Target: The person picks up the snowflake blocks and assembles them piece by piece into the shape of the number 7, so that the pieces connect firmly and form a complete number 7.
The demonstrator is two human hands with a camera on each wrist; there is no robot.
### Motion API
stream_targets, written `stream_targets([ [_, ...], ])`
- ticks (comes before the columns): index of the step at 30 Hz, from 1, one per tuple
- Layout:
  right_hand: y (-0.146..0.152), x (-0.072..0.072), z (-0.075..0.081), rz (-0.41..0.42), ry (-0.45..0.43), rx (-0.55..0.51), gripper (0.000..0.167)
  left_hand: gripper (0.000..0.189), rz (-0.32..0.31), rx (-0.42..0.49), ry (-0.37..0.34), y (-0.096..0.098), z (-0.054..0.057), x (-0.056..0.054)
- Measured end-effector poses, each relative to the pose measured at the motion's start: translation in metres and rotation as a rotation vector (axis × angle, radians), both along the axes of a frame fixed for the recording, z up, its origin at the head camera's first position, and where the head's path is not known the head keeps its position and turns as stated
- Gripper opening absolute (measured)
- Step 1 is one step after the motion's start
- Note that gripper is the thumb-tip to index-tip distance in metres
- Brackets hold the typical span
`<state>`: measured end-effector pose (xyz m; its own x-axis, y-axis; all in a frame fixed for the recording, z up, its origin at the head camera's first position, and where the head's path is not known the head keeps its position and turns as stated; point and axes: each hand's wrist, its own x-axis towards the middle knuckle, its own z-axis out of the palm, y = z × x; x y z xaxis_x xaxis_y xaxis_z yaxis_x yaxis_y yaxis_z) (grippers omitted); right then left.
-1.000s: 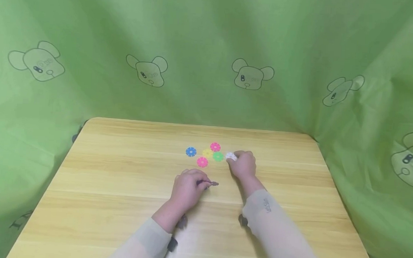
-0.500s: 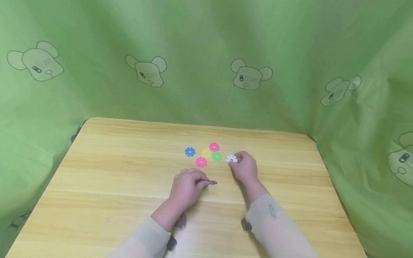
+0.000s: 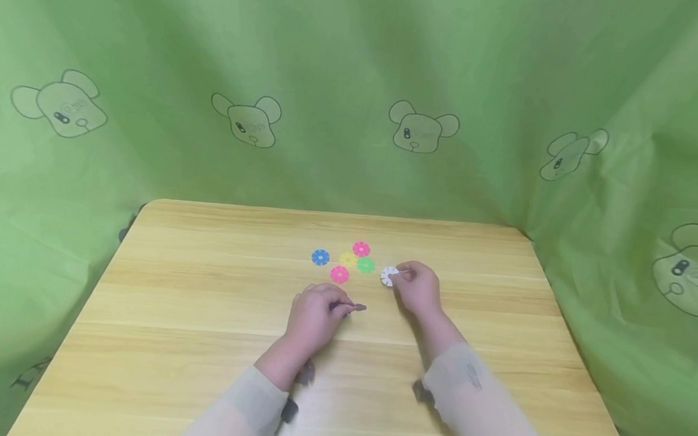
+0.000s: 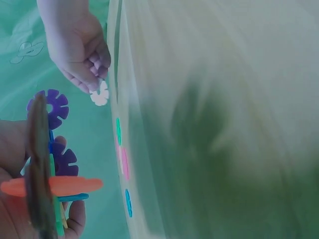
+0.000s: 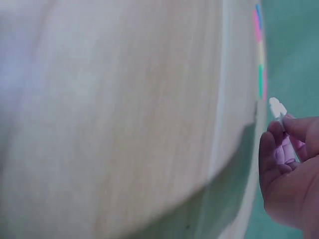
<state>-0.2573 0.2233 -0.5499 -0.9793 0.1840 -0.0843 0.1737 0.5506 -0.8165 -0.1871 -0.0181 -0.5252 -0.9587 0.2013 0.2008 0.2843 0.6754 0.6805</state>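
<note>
In the head view my left hand (image 3: 313, 318) is over the middle of the table, pinching joined snowflake discs, mostly hidden by the fingers. The left wrist view shows this cluster: purple discs (image 4: 60, 107), an orange disc (image 4: 75, 186) edge-on, a brown disc (image 4: 37, 164), and green and blue ones behind. Further right and farther back, my right hand (image 3: 421, 289) pinches a white snowflake disc (image 3: 388, 277) by its edge between thumb and fingers. The white disc is tilted up with its notched face showing, apart from the cluster.
Loose snowflake discs lie beyond my hands: a blue disc (image 3: 320, 257), a pink disc (image 3: 339, 274), another pink disc (image 3: 361, 249), a yellow disc (image 3: 347, 259) and a green disc (image 3: 366, 265). The wooden table (image 3: 173, 288) is surrounded by a green curtain (image 3: 334, 52).
My right hand has drawn slightly back towards me and to the right, with the white disc turned to show its face. The left hand stays nearly still with its cluster.
</note>
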Motion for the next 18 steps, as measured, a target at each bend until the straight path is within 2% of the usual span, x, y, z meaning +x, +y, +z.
stream_targets([
  [11,-0.008,0.025,0.025,0.017,0.011,-0.168,0.029,0.007,0.018,0.022,-0.007,-0.003,0.005,-0.004],
  [18,-0.012,0.041,0.035,0.044,-0.024,-0.256,0.031,0.006,0.034,0.021,-0.010,-0.003,0.005,-0.005],
])
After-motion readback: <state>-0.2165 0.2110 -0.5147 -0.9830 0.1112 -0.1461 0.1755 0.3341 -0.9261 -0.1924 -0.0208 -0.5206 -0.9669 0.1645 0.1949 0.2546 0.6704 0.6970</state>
